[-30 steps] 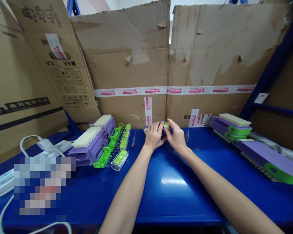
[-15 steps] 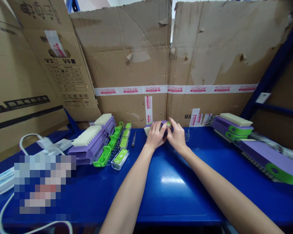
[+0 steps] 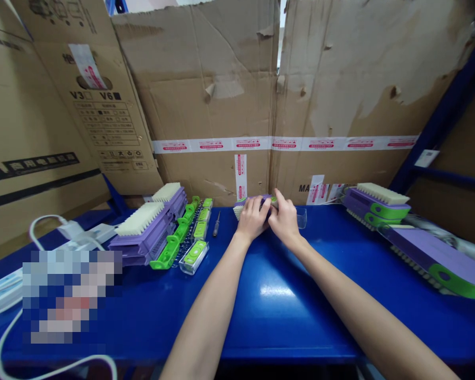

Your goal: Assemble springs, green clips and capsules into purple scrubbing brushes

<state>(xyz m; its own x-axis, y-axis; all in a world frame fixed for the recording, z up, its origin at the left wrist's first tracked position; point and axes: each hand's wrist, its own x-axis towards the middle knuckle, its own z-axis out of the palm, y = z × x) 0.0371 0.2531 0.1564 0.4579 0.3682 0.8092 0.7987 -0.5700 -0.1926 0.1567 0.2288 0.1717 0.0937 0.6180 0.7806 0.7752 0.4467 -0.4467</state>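
Both hands are together at the back middle of the table, over a purple brush with pale bristles (image 3: 238,212) showing at its left end. My left hand (image 3: 252,217) has its fingers curled over the brush body. My right hand (image 3: 284,219) presses against its right side, fingers bent, near a small green part (image 3: 274,201). The hands hide most of the brush and whatever lies between the fingertips. Just right of my right hand is a clear plastic piece (image 3: 302,218).
Left of the hands lie a screwdriver (image 3: 216,224), several clear cases with green inserts (image 3: 194,256), green brackets (image 3: 167,255) and purple brushes (image 3: 148,224). More purple-green brushes (image 3: 380,203) lie at right. A white power strip (image 3: 89,237) is far left; cardboard (image 3: 206,116) stands behind.
My right hand's fingers have shifted very slightly on the brush. The left hand stays on it; the view has moved a little.
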